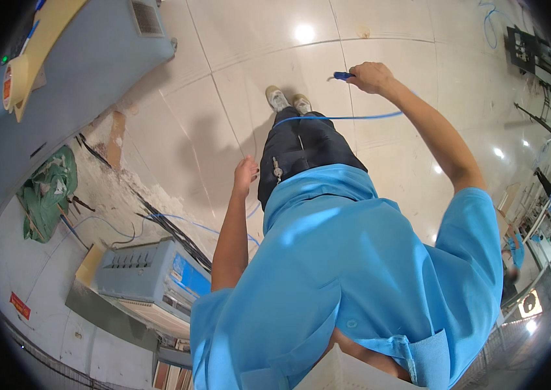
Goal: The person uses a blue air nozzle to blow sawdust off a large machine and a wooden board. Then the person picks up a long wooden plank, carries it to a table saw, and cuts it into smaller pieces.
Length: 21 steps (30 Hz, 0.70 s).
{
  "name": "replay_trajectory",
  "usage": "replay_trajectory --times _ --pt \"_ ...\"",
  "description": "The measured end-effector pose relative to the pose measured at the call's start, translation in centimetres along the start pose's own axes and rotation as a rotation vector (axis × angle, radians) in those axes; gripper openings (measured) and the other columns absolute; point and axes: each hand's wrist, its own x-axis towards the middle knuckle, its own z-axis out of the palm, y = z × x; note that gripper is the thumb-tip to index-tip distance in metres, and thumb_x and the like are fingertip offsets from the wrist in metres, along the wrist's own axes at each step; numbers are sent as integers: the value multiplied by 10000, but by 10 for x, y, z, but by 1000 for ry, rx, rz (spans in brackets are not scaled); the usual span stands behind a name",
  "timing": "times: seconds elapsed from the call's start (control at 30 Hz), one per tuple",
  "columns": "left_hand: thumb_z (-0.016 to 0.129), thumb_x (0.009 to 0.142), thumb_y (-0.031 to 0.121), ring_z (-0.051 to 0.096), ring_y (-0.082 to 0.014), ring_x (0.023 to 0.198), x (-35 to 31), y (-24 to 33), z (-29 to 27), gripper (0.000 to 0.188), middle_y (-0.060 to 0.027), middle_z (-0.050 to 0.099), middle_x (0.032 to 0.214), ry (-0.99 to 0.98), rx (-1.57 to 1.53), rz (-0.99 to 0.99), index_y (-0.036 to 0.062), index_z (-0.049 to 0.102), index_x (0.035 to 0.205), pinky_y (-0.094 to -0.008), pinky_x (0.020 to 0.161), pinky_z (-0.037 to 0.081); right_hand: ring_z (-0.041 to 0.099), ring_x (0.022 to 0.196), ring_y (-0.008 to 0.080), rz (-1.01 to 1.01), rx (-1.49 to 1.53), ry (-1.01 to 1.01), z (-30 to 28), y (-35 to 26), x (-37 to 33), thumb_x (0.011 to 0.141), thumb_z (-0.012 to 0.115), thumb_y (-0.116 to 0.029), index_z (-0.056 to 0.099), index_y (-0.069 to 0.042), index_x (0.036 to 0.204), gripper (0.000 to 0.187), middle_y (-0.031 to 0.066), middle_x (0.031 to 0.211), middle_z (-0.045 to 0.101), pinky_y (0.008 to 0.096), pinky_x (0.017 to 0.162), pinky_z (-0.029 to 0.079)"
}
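My right hand [371, 77] is stretched out over the floor, its fingers wrapped round a small blue air blow gun [343, 76] with a short pale nozzle pointing left. A thin blue hose [366, 117] runs from beside my right forearm across the front of my legs. My left hand [245, 173] hangs beside my left thigh, its fingers loosely bent and slightly apart, with nothing visible in it.
A large grey-blue machine housing [93, 58] with a roll of tape [12, 84] stands at the upper left. Below it are a green bag [51, 188], black cables [175, 227] along the floor and a grey cabinet [136, 266]. Racks [542, 221] line the right.
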Motion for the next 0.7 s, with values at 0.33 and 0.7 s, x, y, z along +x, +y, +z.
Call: replay_trajectory --times 0.33,0.7 --pt "604 981 268 651 -171 980 -18 132 22 325 -96 697 1043 -106 346 689 15 638 1183 -319 883 507 583 485 95 -271 1257 -709 -143 -27 -46 961 616 -455 717 -80 986 389 36 572 609 238 406 378" --pt "461 1045 420 329 -281 1419 -135 356 177 651 -197 370 1501 -155 -212 1049 -7 269 1498 -386 1153 272 511 1268 208 -48 1572 440 -157 -143 8 1076 369 -412 403 -46 1497 559 93 1394 544 346 1089 383"
